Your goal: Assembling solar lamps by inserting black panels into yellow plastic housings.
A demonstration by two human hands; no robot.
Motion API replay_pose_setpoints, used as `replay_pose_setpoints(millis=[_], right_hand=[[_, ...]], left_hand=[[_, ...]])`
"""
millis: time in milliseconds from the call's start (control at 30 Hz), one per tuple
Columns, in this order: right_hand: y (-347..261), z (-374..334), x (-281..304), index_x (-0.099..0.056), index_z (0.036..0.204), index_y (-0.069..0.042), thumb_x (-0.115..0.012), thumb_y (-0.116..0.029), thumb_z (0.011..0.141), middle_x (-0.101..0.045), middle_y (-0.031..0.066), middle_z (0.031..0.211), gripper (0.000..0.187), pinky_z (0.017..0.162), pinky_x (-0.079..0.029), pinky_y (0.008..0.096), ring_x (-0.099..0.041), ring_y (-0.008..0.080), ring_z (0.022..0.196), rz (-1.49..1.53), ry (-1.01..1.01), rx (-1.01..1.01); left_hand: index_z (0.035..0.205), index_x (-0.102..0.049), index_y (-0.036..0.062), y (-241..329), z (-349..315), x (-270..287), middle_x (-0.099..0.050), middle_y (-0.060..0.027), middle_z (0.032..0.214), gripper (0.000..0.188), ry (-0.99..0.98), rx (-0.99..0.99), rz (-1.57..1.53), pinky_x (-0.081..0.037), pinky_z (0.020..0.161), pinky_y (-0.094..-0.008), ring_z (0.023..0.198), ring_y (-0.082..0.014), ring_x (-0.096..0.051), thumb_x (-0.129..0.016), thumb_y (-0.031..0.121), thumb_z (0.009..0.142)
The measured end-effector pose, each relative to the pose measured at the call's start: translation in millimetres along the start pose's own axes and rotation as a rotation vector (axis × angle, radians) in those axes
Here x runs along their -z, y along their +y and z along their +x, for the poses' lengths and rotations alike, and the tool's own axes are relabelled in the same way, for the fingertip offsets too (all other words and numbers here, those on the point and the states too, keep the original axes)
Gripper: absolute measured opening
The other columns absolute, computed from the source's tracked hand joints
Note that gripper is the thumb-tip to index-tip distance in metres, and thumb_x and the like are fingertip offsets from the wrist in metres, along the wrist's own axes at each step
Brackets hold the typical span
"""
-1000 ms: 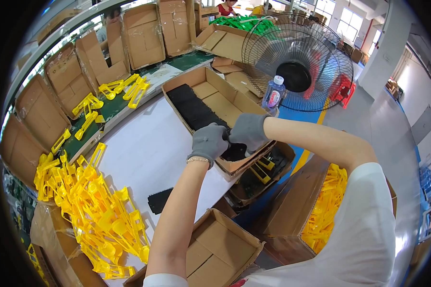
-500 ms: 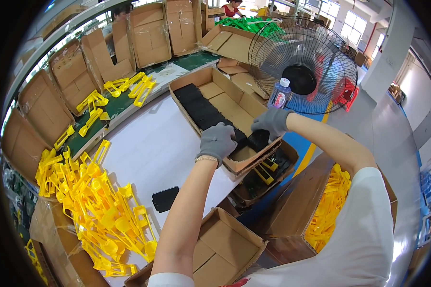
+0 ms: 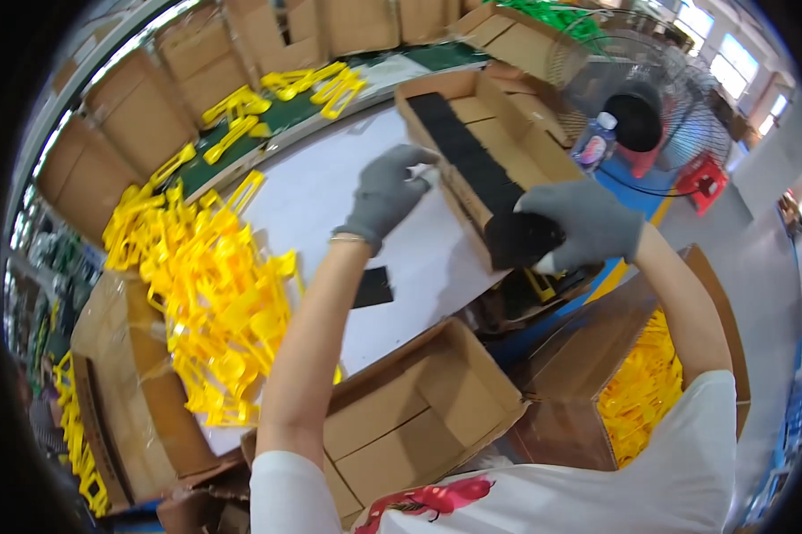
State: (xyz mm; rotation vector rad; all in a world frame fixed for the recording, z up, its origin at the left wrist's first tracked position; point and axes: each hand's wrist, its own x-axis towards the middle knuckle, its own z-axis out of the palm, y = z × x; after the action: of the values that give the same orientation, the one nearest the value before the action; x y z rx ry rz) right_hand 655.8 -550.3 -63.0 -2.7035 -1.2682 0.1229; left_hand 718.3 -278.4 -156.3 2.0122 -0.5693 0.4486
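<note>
The black bunch [image 3: 524,238] is right of centre in the frame, over the lower end of the long carton [image 3: 499,138]; whether it rests inside or is lifted clear, I cannot tell. The right hand [image 3: 590,222] has its grip closed around it from the right. Beside it, a row of black pieces [image 3: 459,142] lines the carton's left wall. The step in hand seems to be handling that bunch at the row's end; the next move likely calls for a level wrist and the bunch kept together past the cardboard rim. Outside the left wall, the left hand [image 3: 385,191] has its grip relaxed, fingers loosely curled, no piece showing in it.

Bare white surface [image 3: 437,276] gives room below the carton, up to the open box [image 3: 419,392] at lower centre. The yellow heap [image 3: 227,294] limits the left; the bottle [image 3: 595,142] crowds the upper right.
</note>
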Motion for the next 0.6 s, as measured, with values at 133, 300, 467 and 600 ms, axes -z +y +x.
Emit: replay_pose_setpoints(millis=[133,300,467,600], right_hand=[[-50,50,-54,-0.060,0.102,-0.009,-0.075,-0.039,0.063,-0.063,0.0110,0.095,0.051,0.076,-0.050,0.0410,-0.064,0.0309,0.088,-0.002,-0.063,0.149],[-75,105,-140,-0.061,0.100,-0.010,-0.073,-0.035,0.064,-0.062,0.0117,0.093,0.045,0.075,-0.051,0.0403,-0.064,0.0292,0.088,0.038,-0.183,0.156],[-86,124,-197,-0.058,0.109,-0.011,-0.073,-0.035,0.064,-0.059,0.0134,0.104,0.053,0.076,-0.050,0.0421,-0.059,0.0306,0.098,-0.011,-0.104,0.126],[-78,120,-213,-0.044,0.133,-0.010,-0.075,-0.039,0.068,-0.043,0.0170,0.134,0.078,0.098,-0.038,0.0435,-0.043,0.0332,0.123,0.053,0.235,0.071]], left_hand=[[0.100,-0.068,0.0097,-39,-64,70,-0.068,-0.0107,0.096,0.022,0.058,0.209,0.293,-0.053,0.074,-0.0321,0.083,-0.0246,-0.066,-0.064,0.026,0.085],[0.126,-0.053,0.0088,-29,-152,77,-0.057,-0.0174,0.123,0.055,-0.188,0.183,0.347,-0.042,0.098,-0.0408,0.117,-0.0347,-0.051,-0.063,0.043,0.085],[0.139,-0.036,0.0014,-25,-201,48,-0.044,-0.0172,0.136,0.090,-0.386,0.036,0.772,-0.026,0.108,-0.0528,0.129,-0.0352,-0.040,-0.072,0.047,0.070],[0.140,-0.034,0.0020,-54,-202,36,-0.042,-0.0162,0.139,0.098,-0.266,0.049,0.860,-0.025,0.107,-0.0565,0.130,-0.0343,-0.039,-0.073,0.053,0.065]])
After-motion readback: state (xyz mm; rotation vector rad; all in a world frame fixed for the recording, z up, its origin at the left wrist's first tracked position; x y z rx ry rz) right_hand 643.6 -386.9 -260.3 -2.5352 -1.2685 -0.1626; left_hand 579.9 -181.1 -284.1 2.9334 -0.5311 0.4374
